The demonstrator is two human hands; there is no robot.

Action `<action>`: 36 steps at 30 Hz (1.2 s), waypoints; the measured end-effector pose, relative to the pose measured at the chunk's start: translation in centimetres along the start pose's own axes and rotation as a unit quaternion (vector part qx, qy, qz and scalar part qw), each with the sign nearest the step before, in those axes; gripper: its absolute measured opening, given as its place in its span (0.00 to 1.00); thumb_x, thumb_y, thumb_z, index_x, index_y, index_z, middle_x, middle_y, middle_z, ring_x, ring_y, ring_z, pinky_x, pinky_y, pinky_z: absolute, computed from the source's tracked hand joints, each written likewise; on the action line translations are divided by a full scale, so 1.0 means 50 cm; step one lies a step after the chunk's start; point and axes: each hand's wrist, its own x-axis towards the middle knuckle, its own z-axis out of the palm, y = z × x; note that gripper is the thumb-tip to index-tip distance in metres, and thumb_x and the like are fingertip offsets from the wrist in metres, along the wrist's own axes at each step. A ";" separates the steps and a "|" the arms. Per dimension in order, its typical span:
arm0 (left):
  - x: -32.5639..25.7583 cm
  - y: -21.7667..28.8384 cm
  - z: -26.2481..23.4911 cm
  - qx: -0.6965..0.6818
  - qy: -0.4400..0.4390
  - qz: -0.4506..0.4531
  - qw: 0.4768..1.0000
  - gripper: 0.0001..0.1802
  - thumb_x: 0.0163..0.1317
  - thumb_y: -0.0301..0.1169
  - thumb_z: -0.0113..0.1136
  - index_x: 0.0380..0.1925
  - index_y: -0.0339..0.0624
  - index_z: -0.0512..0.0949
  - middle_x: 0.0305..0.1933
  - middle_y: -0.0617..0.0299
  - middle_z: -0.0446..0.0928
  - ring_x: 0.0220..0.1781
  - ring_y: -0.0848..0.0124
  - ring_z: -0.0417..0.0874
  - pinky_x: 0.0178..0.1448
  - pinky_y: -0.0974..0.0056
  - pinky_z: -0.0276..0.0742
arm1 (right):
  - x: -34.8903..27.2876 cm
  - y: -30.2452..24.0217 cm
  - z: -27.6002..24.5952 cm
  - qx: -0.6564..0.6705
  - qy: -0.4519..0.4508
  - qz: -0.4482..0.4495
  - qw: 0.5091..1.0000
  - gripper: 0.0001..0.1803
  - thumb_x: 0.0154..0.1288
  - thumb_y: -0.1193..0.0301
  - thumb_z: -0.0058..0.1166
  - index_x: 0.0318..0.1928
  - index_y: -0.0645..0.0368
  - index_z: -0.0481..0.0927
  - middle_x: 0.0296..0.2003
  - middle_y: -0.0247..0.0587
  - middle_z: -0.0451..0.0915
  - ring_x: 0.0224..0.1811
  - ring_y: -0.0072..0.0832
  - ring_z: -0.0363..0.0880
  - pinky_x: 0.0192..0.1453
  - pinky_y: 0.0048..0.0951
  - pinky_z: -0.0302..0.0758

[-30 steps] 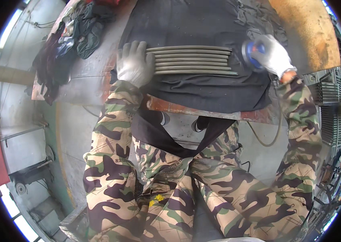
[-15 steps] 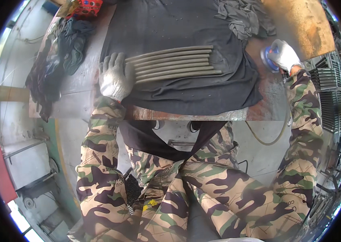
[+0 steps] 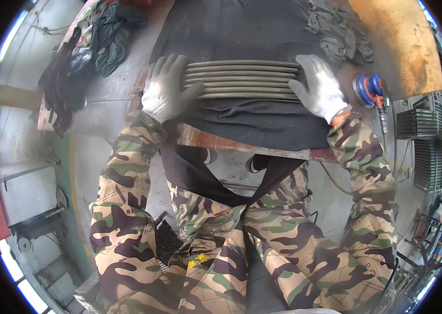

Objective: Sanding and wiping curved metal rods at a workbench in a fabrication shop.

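Several slim grey metal rods [image 3: 242,81] lie side by side on a dark cloth [image 3: 231,120] spread over the table. At their left ends is my left hand [image 3: 166,90] in a white glove, fingers stretched away and thumb spread over the nearer rods. My right hand [image 3: 319,86], also gloved, meets the right ends with its thumb apart from the fingers. Neither hand is wrapped round the rods; the palms are at the ends. To the right of my right hand, a blue and red round sander [image 3: 370,91] rests on the table with its hose fitting toward me.
Crumpled grey rags [image 3: 338,31] lie at the far right, beside a tan board [image 3: 401,47]. Dark rags [image 3: 111,39] are heaped at the far left. Stacked metal parts [image 3: 427,157] stand right of the table. The table's front edge [image 3: 242,146] runs before my lap.
My right hand has let go of the sander and come left to the rods' right ends. The rods' right ends, uneven before, now line up more closely. My left hand stays at the left ends.
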 end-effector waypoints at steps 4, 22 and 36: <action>-0.029 -0.038 0.024 -0.001 0.057 0.135 0.989 0.45 0.45 0.51 0.77 0.61 0.37 0.75 0.59 0.50 0.74 0.65 0.47 0.73 0.68 0.43 0.74 | -0.024 -0.038 0.092 0.034 -0.064 0.088 0.993 0.37 0.71 0.54 0.65 0.72 0.65 0.72 0.68 0.64 0.75 0.73 0.63 0.71 0.78 0.56 0.68; 0.007 -0.024 0.012 0.101 0.006 0.087 0.991 0.57 0.57 0.62 0.75 0.78 0.39 0.66 0.82 0.39 0.63 0.86 0.35 0.56 0.86 0.39 0.59 | 0.040 -0.016 0.099 -0.007 -0.067 -0.027 0.997 0.34 0.79 0.54 0.56 0.75 0.63 0.72 0.72 0.62 0.74 0.79 0.64 0.66 0.84 0.55 0.60; -0.001 -0.025 -0.007 0.004 -0.020 0.100 0.995 0.59 0.44 0.49 0.83 0.76 0.37 0.69 0.79 0.40 0.68 0.85 0.37 0.59 0.86 0.40 0.60 | 0.049 -0.037 0.093 0.118 -0.054 0.043 0.991 0.33 0.80 0.53 0.54 0.75 0.61 0.72 0.76 0.60 0.70 0.83 0.59 0.61 0.87 0.52 0.56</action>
